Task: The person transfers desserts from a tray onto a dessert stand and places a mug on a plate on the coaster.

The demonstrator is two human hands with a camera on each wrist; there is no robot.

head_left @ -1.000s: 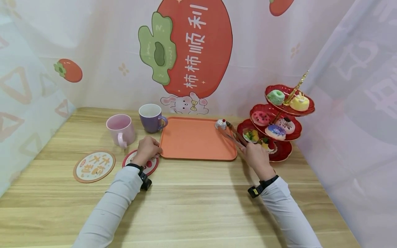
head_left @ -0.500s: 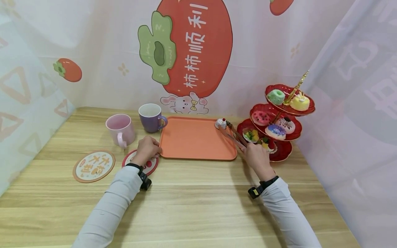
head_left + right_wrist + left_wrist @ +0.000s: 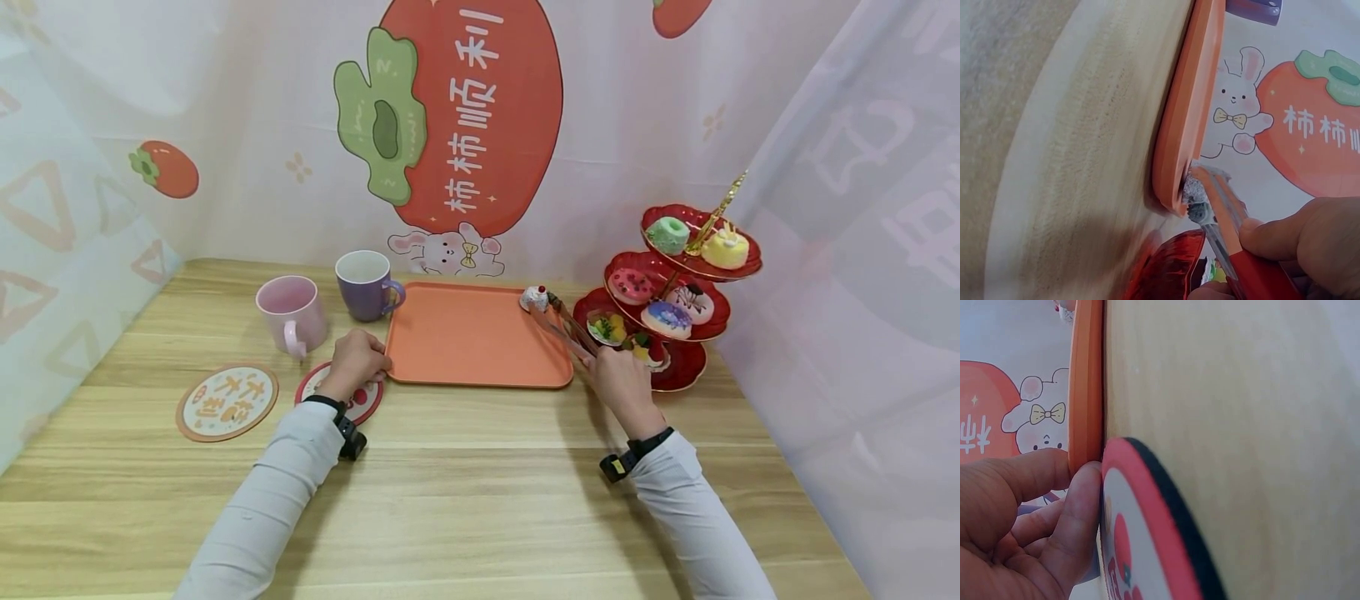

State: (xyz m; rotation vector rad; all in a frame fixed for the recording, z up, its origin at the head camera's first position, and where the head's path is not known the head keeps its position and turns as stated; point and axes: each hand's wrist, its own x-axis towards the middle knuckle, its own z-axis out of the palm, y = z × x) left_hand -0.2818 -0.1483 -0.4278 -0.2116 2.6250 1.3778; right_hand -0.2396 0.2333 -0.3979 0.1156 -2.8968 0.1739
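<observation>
My left hand (image 3: 358, 365) pinches the near left corner of the orange tray (image 3: 472, 342), thumb and forefinger on its rim in the left wrist view. Under that wrist lies a round red-edged coaster (image 3: 1147, 519). My right hand (image 3: 624, 387) grips red-handled tongs (image 3: 1222, 212) at the tray's right side. The tongs' tips stand around a small white cake (image 3: 534, 298) with a red cherry on top, at the tray's far right corner. In the right wrist view the tongs partly hide the cake.
To the right stands a three-tier red stand (image 3: 693, 354) with several small cakes and desserts, close to my right hand. A pink mug (image 3: 292, 312) and a purple mug (image 3: 365, 292) stand left of the tray. A second round coaster (image 3: 228, 403) lies farther left.
</observation>
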